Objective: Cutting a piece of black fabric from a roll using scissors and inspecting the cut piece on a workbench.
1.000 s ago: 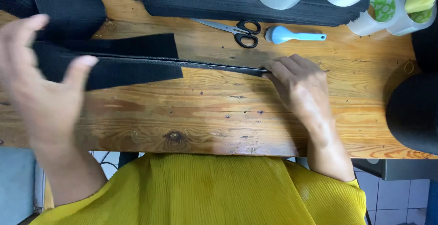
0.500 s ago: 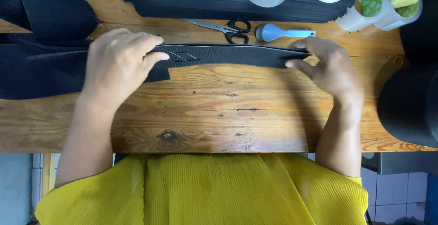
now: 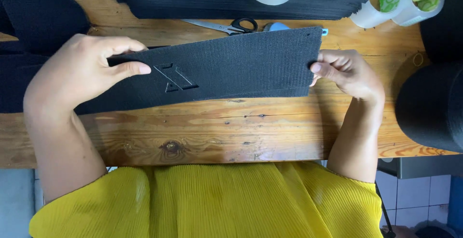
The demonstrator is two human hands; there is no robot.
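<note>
Head view: left hand (image 3: 79, 76) and right hand (image 3: 345, 71) pinch a black fabric strip (image 3: 231, 64) (scissors (image 3: 226, 25) at 12 o'clock) above the counter (image 3: 241, 132).

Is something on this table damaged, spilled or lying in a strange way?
Nothing stands out. The left hand and right hand hold a black fabric strip by its ends above the wooden table; its cut-out mark looks clean. The scissors lie flat behind it.

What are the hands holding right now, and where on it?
Both hold the black fabric strip: left hand pinches its middle-left part, right hand grips its right end.
</note>
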